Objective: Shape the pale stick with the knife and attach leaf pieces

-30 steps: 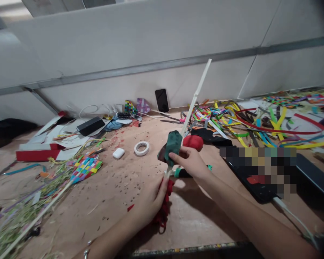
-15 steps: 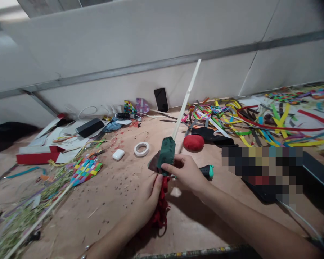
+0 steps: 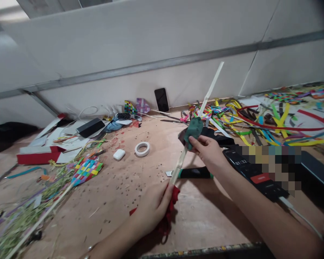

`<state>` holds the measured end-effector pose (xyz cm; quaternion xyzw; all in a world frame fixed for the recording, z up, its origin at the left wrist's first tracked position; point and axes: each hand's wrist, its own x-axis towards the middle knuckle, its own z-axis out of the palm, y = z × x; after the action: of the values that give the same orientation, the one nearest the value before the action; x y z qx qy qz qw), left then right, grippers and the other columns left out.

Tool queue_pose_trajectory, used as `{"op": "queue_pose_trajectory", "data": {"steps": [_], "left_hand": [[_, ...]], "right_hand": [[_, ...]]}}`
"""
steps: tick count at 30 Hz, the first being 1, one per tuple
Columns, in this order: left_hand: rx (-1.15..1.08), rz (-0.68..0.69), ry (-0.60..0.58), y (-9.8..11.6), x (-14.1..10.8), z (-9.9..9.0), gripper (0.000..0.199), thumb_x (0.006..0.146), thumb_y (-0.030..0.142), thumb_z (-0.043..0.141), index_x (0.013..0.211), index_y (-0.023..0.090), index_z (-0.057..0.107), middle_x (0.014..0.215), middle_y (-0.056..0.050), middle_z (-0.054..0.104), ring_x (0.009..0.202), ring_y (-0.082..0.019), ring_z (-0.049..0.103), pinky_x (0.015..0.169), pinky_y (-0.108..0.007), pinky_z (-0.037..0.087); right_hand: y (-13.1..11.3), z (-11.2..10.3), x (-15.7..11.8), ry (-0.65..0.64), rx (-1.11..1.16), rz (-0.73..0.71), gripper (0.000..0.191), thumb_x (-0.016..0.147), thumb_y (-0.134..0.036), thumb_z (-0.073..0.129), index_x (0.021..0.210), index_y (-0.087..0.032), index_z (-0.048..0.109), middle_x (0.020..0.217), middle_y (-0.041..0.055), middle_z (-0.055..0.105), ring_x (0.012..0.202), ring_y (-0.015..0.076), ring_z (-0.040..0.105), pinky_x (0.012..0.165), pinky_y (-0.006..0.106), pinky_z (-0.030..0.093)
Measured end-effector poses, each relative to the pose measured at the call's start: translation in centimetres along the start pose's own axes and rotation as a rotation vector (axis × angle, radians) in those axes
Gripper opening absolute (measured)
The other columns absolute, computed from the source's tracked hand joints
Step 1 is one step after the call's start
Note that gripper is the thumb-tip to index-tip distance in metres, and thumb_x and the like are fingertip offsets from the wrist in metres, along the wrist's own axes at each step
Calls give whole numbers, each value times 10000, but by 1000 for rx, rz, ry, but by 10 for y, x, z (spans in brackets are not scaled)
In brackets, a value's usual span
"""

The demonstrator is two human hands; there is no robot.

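My left hand (image 3: 158,201) is closed round the lower part of a pale stick (image 3: 180,160), which slants up and to the right. Red fabric (image 3: 175,194) hangs under and beside that hand. Higher on the stick, my right hand (image 3: 209,149) pinches a green cloth piece (image 3: 194,127) between thumb and fingers, with a dark brown bit at its left side. Below the cloth, a black and green cutter (image 3: 196,173) lies on the table, its blade end behind the stick.
White tape roll (image 3: 142,149) and white case (image 3: 119,154) lie left of the stick. A woven colourful piece (image 3: 86,171) is at the left, coloured strips (image 3: 278,122) at the back right. A phone (image 3: 161,100) leans on the wall; another phone (image 3: 255,176) lies at the right.
My right hand and the green cloth have moved up and right, away from my left hand, baring the stick between them. The stick has shifted right. The cutter now shows more fully.
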<state>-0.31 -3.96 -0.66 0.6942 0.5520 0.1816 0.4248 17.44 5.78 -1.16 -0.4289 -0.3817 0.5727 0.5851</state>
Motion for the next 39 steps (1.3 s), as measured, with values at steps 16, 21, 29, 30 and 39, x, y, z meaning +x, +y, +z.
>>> {"op": "queue_pose_trajectory", "data": {"steps": [16,21,29,30,39], "left_hand": [[-196,-48,138,-6,4,-2,383,853,481,334,839,156,535,688,6,530,632,-74,483,604,-176,404],[-203,-39,127,-6,4,-3,372,858,476,326,848,158,518,706,9,516,655,-73,473,624,-177,396],[-194,-29,177,-4,4,-3,365,872,456,305,851,161,518,746,6,530,691,-79,475,637,-176,386],[-196,-28,205,-4,4,-3,364,870,456,310,841,161,521,738,6,531,685,-79,474,631,-174,386],[-217,-40,329,-6,3,1,394,847,496,330,812,170,550,712,-9,570,668,-91,498,627,-186,417]], "right_hand": [[-2,24,-29,-157,-199,6,326,630,-407,673,777,-116,655,782,69,661,662,129,595,606,231,475],[0,24,-30,-142,-229,-20,379,653,-434,651,859,-116,647,794,75,653,705,135,586,643,238,467],[8,25,-31,-143,-274,14,422,635,-475,652,834,-103,642,785,89,647,674,132,574,607,235,451],[7,26,-31,-145,-265,18,414,636,-477,651,816,-105,641,773,86,646,667,129,574,606,234,452],[-5,15,-19,20,-177,-43,411,604,-490,671,775,-118,630,772,67,645,678,124,576,637,241,470]]}}
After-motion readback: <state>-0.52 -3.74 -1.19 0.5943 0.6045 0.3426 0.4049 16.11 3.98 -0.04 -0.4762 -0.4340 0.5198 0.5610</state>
